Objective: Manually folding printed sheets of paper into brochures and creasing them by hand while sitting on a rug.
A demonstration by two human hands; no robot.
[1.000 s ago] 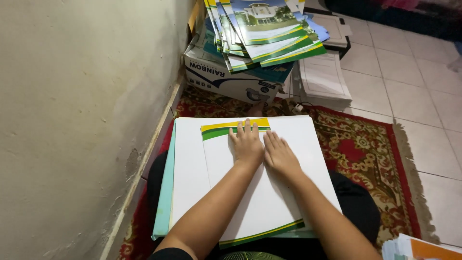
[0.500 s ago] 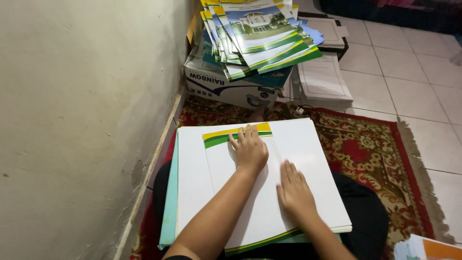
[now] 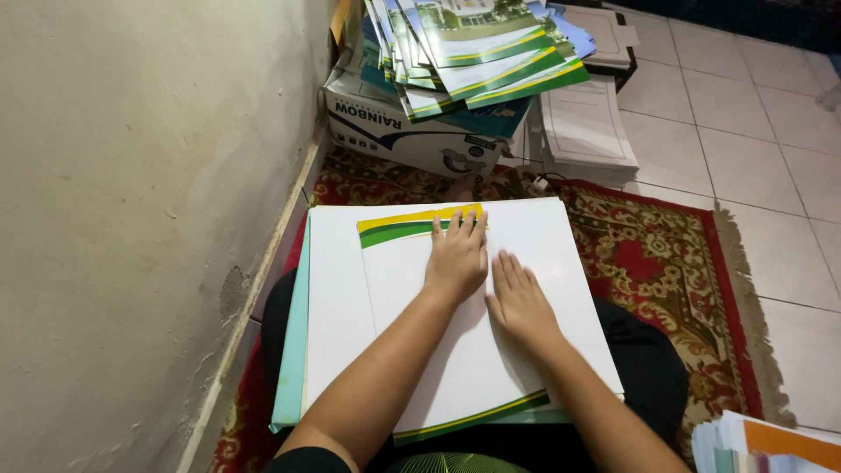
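Your left hand [image 3: 456, 258] and right hand [image 3: 519, 300] press flat, fingers together, on the white folded sheet [image 3: 455, 350] with green-yellow edges.

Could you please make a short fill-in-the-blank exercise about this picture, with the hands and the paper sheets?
1. Both hands, the left hand and the right hand, lie ____ on the white sheet.
2. The top edge of the white sheet has a yellow and ____ stripe.
3. The stack of booklets rests on a cardboard ____ beside the wall.
4. Under the person lies a patterned ____ rug.

Missing words: flat; green; box; red
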